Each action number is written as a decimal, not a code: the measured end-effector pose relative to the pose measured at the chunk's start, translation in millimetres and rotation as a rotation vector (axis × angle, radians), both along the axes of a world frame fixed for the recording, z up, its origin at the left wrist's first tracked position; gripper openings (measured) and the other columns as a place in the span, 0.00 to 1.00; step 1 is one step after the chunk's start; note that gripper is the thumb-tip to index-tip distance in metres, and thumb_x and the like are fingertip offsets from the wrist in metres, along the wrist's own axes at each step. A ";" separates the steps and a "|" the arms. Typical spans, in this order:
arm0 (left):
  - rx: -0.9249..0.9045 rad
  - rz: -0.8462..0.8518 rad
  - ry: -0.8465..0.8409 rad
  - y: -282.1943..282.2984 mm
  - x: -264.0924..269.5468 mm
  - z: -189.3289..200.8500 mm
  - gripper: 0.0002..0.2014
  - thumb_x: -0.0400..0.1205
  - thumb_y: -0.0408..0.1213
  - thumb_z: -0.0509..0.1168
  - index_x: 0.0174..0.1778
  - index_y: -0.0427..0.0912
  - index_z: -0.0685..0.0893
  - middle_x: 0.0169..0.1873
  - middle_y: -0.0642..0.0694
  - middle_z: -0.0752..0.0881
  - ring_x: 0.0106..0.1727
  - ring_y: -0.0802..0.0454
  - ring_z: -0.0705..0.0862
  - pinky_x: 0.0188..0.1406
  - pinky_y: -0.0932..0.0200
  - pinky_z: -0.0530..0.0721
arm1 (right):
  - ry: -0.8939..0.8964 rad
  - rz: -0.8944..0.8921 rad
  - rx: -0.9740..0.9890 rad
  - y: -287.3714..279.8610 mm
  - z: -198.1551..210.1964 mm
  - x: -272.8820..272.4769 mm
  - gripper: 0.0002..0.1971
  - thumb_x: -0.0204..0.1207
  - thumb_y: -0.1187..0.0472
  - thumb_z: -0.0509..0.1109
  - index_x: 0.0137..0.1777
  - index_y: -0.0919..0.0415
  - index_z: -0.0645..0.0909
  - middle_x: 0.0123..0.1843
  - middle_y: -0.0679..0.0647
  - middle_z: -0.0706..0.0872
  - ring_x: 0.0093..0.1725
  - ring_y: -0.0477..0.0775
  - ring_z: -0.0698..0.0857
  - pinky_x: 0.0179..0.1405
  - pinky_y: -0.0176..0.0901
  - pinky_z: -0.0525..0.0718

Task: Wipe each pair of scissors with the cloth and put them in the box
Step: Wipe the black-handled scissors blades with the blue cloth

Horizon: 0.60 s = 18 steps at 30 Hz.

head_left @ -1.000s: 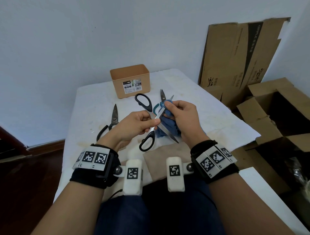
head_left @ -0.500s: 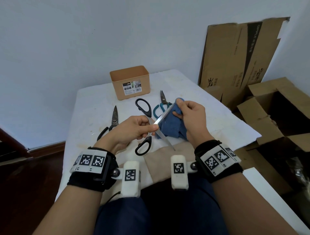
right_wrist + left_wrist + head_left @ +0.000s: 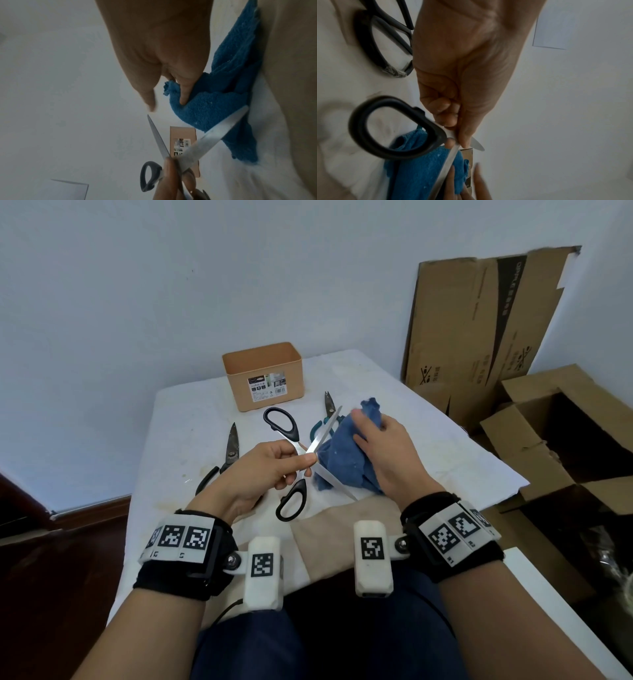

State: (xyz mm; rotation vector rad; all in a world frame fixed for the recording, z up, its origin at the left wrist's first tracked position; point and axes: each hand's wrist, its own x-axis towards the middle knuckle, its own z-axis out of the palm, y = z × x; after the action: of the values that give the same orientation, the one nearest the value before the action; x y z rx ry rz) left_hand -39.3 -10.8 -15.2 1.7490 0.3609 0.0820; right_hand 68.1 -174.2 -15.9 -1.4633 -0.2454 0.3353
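Black-handled scissors (image 3: 291, 501) are held above the table with their blades spread wide. My left hand (image 3: 303, 462) pinches them at the pivot, and the left wrist view shows the same grip (image 3: 455, 135) beside the near handle loop (image 3: 435, 136). My right hand (image 3: 368, 426) grips a bunched blue cloth (image 3: 342, 460) that sits between the two blades, with the thumb near the far blade's tip. In the right wrist view the cloth (image 3: 214, 108) lies behind the near blade (image 3: 214, 136). The tan box (image 3: 263, 378) stands open at the table's back.
Dark shears (image 3: 229, 450) lie on the white table (image 3: 445, 460) to the left. Teal-handled snips (image 3: 329, 405) lie behind the cloth, partly hidden. Flattened cardboard (image 3: 479, 337) leans on the wall and open cartons (image 3: 565, 440) stand right of the table.
My right hand slid the cloth along the far blade away from the pivot toward its tip. The left hand kept its pinch at the pivot, and the blades stayed spread.
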 end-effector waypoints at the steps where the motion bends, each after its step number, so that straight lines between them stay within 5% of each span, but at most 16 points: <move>1: -0.002 0.008 -0.001 0.3 0.2 -0.4 0.09 0.81 0.38 0.72 0.42 0.38 0.82 0.34 0.47 0.87 0.25 0.59 0.72 0.21 0.70 0.67 | -0.013 0.013 -0.038 -0.9 0.1 0.3 0.11 0.82 0.62 0.68 0.59 0.69 0.79 0.46 0.61 0.88 0.35 0.42 0.89 0.30 0.32 0.85; 5: 0.001 0.013 0.001 1.0 -1.0 0.3 0.10 0.81 0.40 0.73 0.46 0.36 0.84 0.35 0.48 0.87 0.26 0.59 0.72 0.22 0.70 0.68 | -0.057 -0.040 -0.189 -5.1 -8.1 9.7 0.09 0.78 0.67 0.69 0.50 0.75 0.82 0.44 0.61 0.87 0.46 0.55 0.87 0.55 0.56 0.89; 8: 0.002 0.012 -0.009 2.5 -0.4 1.0 0.13 0.81 0.41 0.73 0.50 0.32 0.86 0.36 0.48 0.87 0.28 0.57 0.72 0.24 0.69 0.68 | -0.089 -0.075 -0.230 -10.6 -6.9 13.7 0.06 0.80 0.60 0.70 0.48 0.61 0.86 0.43 0.56 0.89 0.42 0.51 0.86 0.46 0.45 0.88; 12: -0.001 0.030 -0.025 1.6 3.4 3.5 0.12 0.82 0.40 0.71 0.51 0.32 0.87 0.36 0.48 0.87 0.28 0.57 0.72 0.25 0.68 0.68 | 0.110 -0.053 -0.052 -12.4 -1.4 15.5 0.07 0.82 0.60 0.69 0.46 0.63 0.84 0.32 0.55 0.81 0.23 0.43 0.76 0.25 0.33 0.79; 18: 0.001 0.039 -0.061 -3.3 6.4 12.8 0.08 0.83 0.39 0.71 0.38 0.43 0.85 0.36 0.47 0.87 0.26 0.59 0.73 0.24 0.69 0.69 | 0.281 0.064 0.224 -1.2 9.7 6.8 0.10 0.84 0.65 0.65 0.41 0.63 0.81 0.30 0.52 0.79 0.27 0.44 0.75 0.25 0.30 0.77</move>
State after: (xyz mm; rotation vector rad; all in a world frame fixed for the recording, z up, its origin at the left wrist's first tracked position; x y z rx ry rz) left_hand -32.9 -14.1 -2.4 1.7363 0.3502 0.1625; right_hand 74.8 -175.4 -6.2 -1.1736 -0.0989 0.5429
